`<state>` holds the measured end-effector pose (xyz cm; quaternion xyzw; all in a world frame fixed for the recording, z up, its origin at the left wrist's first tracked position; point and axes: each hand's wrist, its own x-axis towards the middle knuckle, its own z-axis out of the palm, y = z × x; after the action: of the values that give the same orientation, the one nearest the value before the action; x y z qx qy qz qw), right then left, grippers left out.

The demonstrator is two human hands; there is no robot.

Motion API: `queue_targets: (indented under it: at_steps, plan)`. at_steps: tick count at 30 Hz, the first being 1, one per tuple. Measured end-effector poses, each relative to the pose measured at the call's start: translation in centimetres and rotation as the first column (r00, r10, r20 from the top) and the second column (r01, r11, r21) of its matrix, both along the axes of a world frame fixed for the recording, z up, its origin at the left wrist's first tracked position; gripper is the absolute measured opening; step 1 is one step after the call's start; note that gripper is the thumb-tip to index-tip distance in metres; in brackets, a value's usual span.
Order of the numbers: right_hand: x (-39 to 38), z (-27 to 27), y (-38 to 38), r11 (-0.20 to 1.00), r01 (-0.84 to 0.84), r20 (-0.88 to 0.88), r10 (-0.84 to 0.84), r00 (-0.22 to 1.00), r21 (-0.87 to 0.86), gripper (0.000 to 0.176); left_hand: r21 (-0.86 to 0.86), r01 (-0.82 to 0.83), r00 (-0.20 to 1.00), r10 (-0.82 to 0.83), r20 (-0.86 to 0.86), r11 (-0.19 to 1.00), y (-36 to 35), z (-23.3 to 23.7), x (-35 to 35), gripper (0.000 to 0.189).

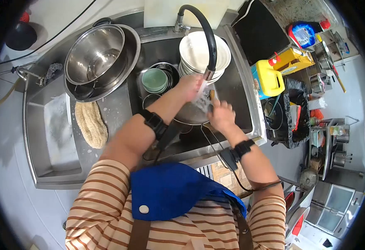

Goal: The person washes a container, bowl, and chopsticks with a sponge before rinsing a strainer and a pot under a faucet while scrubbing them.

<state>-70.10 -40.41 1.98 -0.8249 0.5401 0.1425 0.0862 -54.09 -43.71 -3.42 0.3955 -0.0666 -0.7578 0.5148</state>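
Note:
Running water (200, 92) pours from the black hose tap (209, 41) into the right sink basin. My left hand (189, 86) is at the tap's outlet beside the stream, its fingers partly hidden by splash. My right hand (222, 116) is closed at the near right of a round metal vessel (191, 113), whose wire handle (211, 137) sticks out toward me. A small yellow-brown piece (212, 95) shows by the right fingertips; I cannot tell what that hand holds. White bowls (201, 52) are stacked behind my hands, and green bowls (154, 80) stand to the left.
A steel pot (94, 54) rests in a wide steel basin (130, 62) on the left drainboard. Nearer lies a beige cloth (91, 125), beside a left basin with suds (59, 133). At right stand a yellow jug (270, 81) and a black-lined bin (297, 112).

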Motion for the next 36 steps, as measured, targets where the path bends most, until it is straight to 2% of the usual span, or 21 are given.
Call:
queue_targets:
  at_steps: [1, 2, 4, 6, 8, 9, 10, 11, 12, 14, 15, 16, 17, 19, 20, 21, 23, 26, 30, 32, 36]
  plan:
    - [-1.1, -0.3, 0.8, 0.981, 0.102, -0.063, -0.093, 0.994, 0.162, 0.059, 0.012, -0.012, 0.974, 0.009, 0.225, 1.0, 1.0, 1.2, 0.7, 0.026]
    - [-2.1, -0.7, 1.4, 0.927, 0.208, -0.139, -0.172, 0.975, 0.312, 0.065, 0.018, -0.027, 0.898, 0.016, 0.439, 0.999, 2.0, 1.6, 1.3, 0.029]
    - [-3.6, -2.7, 2.5, 0.849, 0.191, -0.146, -0.136, 0.98, 0.493, 0.064, -0.052, -0.011, 0.699, 0.045, 0.714, 0.999, 3.8, -4.0, 2.1, 0.02]
    - [-3.5, -5.2, 3.5, 0.867, 0.181, -0.166, -0.116, 0.979, 0.464, 0.061, 0.091, 0.072, 0.416, -0.113, 0.902, 0.993, 6.0, -8.4, 3.4, 0.023]
    - [-3.4, -5.8, 3.4, 0.885, 0.164, -0.186, -0.09, 0.978, 0.435, 0.057, 0.178, -0.094, 0.519, -0.105, 0.848, 0.98, 8.8, -8.5, 3.2, 0.029]
    - [-3.8, -5.5, 3.1, 0.906, 0.138, -0.186, -0.067, 0.98, 0.401, 0.051, 0.179, -0.096, 0.514, -0.105, 0.851, 0.979, 9.6, -8.3, 3.5, 0.029]
    - [-4.4, -5.1, 2.8, 0.924, 0.114, -0.19, -0.045, 0.981, 0.366, 0.046, 0.285, -0.107, 0.609, -0.164, 0.776, 0.953, 10.4, -8.2, 3.8, 0.036]
    - [-5.1, -3.4, 2.9, 0.959, 0.01, -0.16, 0.037, 0.986, 0.283, 0.039, 0.387, -0.106, 0.699, -0.208, 0.684, 0.916, 11.0, -7.9, 4.2, 0.044]
    - [-6.6, -2.8, 2.9, 0.976, -0.073, -0.165, 0.108, 0.98, 0.207, 0.04, 0.385, -0.106, 0.699, -0.207, 0.685, 0.917, 11.4, -7.6, 4.6, 0.044]
    - [-9.1, 0.7, 2.8, 0.948, -0.244, -0.193, 0.283, 0.939, 0.206, 0.04, 0.459, -0.198, 0.84, -0.092, 0.535, 0.866, 11.9, -6.9, 5.2, 0.062]
    - [-11.1, 0.7, 2.8, 0.926, -0.373, -0.162, 0.377, 0.912, 0.057, 0.044, 0.453, -0.196, 0.843, -0.086, 0.531, 0.87, 11.9, -6.8, 5.5, 0.062]
    - [-12.7, 0.7, 2.5, 0.925, -0.377, -0.171, 0.381, 0.909, 0.053, 0.044, 0.472, -0.179, 0.878, -0.076, 0.472, 0.863, 11.9, -6.7, 5.8, 0.068]
    - [-13.2, 1.9, 2.3, 0.889, -0.458, -0.193, 0.446, 0.874, -0.022, 0.047, 0.493, -0.162, 0.91, -0.064, 0.41, 0.855, 12.0, -6.3, 5.8, 0.075]
    - [-13.4, 3.4, 1.7, 0.786, -0.592, -0.223, 0.554, 0.802, -0.18, 0.051, 0.431, -0.145, 0.93, -0.027, 0.367, 0.891, 12.1, -5.6, 5.4, 0.08]
    - [-12.8, 3.8, 1.3, 0.781, -0.597, -0.224, 0.558, 0.799, -0.184, 0.051, 0.366, -0.125, 0.945, -0.001, 0.326, 0.922, 12.0, -4.8, 5.2, 0.085]
    - [-12.0, 4.2, 1.0, 0.724, -0.643, -0.221, 0.604, 0.765, -0.249, 0.048, 0.364, -0.133, 0.944, 0.006, 0.329, 0.922, 11.8, -4.0, 5.1, 0.085]
    - [-9.9, 4.9, 0.6, 0.605, -0.71, -0.264, 0.664, 0.7, -0.36, 0.041, 0.18, -0.131, 0.964, 0.083, 0.251, 0.975, 11.5, -2.8, 5.0, 0.086]
    - [-8.1, 4.6, -0.4, 0.592, -0.674, -0.263, 0.633, 0.728, -0.442, 0.035, 0.227, -0.242, 0.952, 0.185, 0.245, 0.944, 11.2, -3.8, 6.4, 0.087]
    - [-10.5, 4.2, -0.8, 0.632, -0.609, -0.197, 0.599, 0.777, -0.48, 0.024, 0.167, -0.299, 0.923, 0.24, 0.301, 0.94, 11.2, -4.0, 6.4, 0.085]
    - [-12.7, 4.4, -0.8, 0.646, -0.577, -0.162, 0.585, 0.795, -0.5, 0.017, 0.106, -0.165, 0.966, 0.139, 0.22, 0.981, 10.6, -4.5, 5.7, 0.084]
    - [-17.8, 4.4, -0.8, 0.652, -0.552, -0.156, 0.563, 0.812, -0.519, 0.016, 0.124, -0.125, 0.98, 0.103, 0.171, 0.984, 9.1, -4.1, 2.8, 0.084]
